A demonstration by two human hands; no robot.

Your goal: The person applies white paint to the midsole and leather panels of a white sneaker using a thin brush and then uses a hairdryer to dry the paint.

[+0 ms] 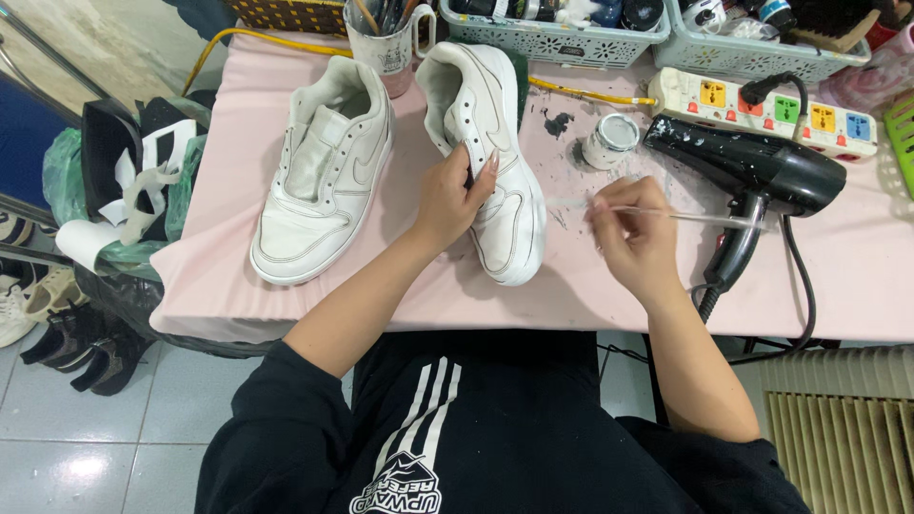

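Steadied white sneaker [495, 162] by its side panel, left hand [455, 195] wrapped there; pinched thin paintbrush [666, 214] in right hand [633, 238]. Seemingly light, stiff-soled, soft-sided.

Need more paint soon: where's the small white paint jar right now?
In the head view, the small white paint jar stands open on the pink table, right of the held shoe, just left of the black hair dryer.

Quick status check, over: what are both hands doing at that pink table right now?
Left hand grips the white sneaker tilted on its side. Right hand pinches a thin brush. Hair dryer lies close beside the right hand.
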